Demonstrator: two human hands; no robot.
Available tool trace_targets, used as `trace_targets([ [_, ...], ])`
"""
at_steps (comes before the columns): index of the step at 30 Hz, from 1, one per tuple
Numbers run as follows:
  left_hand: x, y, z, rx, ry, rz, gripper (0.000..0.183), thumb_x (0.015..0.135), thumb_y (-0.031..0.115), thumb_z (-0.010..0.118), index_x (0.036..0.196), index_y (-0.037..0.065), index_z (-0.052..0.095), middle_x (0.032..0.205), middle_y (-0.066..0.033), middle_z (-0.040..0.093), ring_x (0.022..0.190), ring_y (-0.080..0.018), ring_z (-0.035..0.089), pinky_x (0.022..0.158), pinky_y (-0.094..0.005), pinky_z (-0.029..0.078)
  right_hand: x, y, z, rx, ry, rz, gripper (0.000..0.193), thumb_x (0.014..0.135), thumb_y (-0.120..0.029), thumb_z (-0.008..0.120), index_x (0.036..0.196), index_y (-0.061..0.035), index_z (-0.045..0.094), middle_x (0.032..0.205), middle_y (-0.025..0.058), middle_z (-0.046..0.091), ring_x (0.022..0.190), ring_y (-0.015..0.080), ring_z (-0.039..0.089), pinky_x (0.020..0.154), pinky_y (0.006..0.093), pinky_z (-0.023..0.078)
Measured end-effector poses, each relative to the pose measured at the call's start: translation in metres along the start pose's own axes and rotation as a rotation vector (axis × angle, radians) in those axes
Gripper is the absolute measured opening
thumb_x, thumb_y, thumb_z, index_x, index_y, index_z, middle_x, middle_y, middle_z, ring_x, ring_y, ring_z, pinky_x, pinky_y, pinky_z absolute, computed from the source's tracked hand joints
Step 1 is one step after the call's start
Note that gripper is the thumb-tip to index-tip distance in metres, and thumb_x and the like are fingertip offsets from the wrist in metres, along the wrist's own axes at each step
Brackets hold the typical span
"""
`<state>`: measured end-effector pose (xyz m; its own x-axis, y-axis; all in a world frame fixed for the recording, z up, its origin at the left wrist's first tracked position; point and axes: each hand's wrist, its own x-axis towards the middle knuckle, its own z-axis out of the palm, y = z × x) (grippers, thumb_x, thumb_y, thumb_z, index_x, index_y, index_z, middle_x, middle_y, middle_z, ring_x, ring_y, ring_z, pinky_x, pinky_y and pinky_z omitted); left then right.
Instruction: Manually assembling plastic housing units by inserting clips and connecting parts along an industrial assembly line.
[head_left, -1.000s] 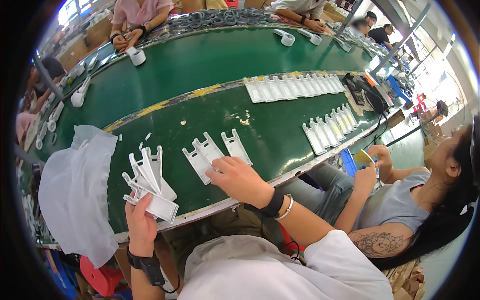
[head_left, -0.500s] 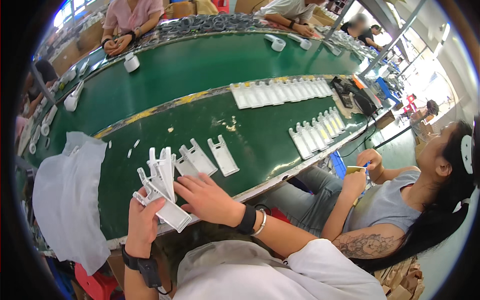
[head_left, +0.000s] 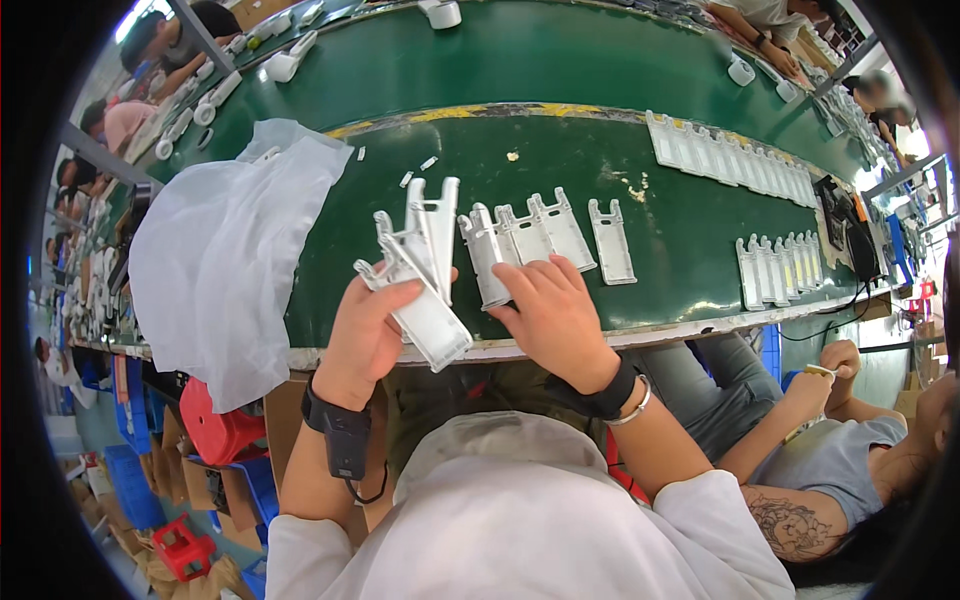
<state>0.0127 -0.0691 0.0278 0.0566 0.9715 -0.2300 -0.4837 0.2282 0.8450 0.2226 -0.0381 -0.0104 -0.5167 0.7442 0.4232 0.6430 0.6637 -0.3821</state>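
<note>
My left hand [head_left: 362, 335] is closed round a small fan of white plastic panels [head_left: 432, 322], each flat with two prongs and a slot at its top end. Beside it, my right hand [head_left: 565, 318] grips the lower end of a single white panel [head_left: 483, 250] between thumb and fingers, low over the green table. That panel is next to two overlapping panels [head_left: 562, 232] that lie partly behind my fingers. A little farther right, one more panel [head_left: 613, 243] lies alone.
A translucent white sheet [head_left: 220, 260] drapes over the table edge at left. Rows of similar panels [head_left: 735, 160] [head_left: 778, 272] lie at right. A yellow-black strip [head_left: 530, 108] borders the green belt [head_left: 560, 50]. A co-worker's hands [head_left: 810, 390] hold a small piece at right.
My right hand has moved away from the fan, taking one panel rightward toward those on the table. My left hand keeps its panels. The view has swung to the left.
</note>
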Motion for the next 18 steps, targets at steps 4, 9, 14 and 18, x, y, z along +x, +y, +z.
trace_targets([
  [4,-0.001,0.004,-0.016,0.047,0.101,0.025,0.047,0.084,0.010,0.056,0.128,-0.006,0.046,0.112,-0.0202,0.062,0.097,-0.0281,0.064,0.085,-0.0370,0.052,0.002,0.006,-0.005,0.016,0.047,-0.039,0.037,0.074,-0.017,0.072,0.106,-0.0105,0.056,0.096,0.0054,0.060,0.097,0.0228,0.056,0.094,0.0432,0.041],
  [9,0.000,-0.007,-0.026,0.335,0.181,0.047,0.032,0.083,0.016,0.066,0.110,-0.001,0.059,0.092,-0.0013,0.063,0.077,-0.0060,0.058,0.066,-0.0209,0.044,-0.003,0.017,-0.005,-0.038,0.048,-0.008,0.019,0.076,-0.015,0.070,0.092,-0.0089,0.064,0.105,0.0066,0.059,0.101,0.0238,0.055,0.096,0.0436,0.039],
  [14,0.001,-0.009,-0.024,0.327,0.218,0.070,0.031,0.083,0.016,0.066,0.108,0.000,0.060,0.088,0.0001,0.063,0.072,-0.0049,0.056,0.061,-0.0202,0.042,0.000,0.014,0.003,-0.072,0.013,-0.062,0.014,0.078,-0.014,0.068,0.091,-0.0091,0.064,0.107,0.0071,0.059,0.103,0.0238,0.055,0.096,0.0435,0.039],
  [18,0.001,-0.011,-0.028,0.298,0.247,0.068,0.029,0.083,0.015,0.066,0.107,0.000,0.060,0.086,0.0010,0.062,0.070,-0.0045,0.055,0.057,-0.0190,0.040,0.003,0.017,0.003,-0.002,-0.045,-0.075,0.013,0.079,-0.013,0.066,0.089,-0.0086,0.060,0.107,0.0072,0.060,0.101,0.0243,0.056,0.094,0.0427,0.041],
])
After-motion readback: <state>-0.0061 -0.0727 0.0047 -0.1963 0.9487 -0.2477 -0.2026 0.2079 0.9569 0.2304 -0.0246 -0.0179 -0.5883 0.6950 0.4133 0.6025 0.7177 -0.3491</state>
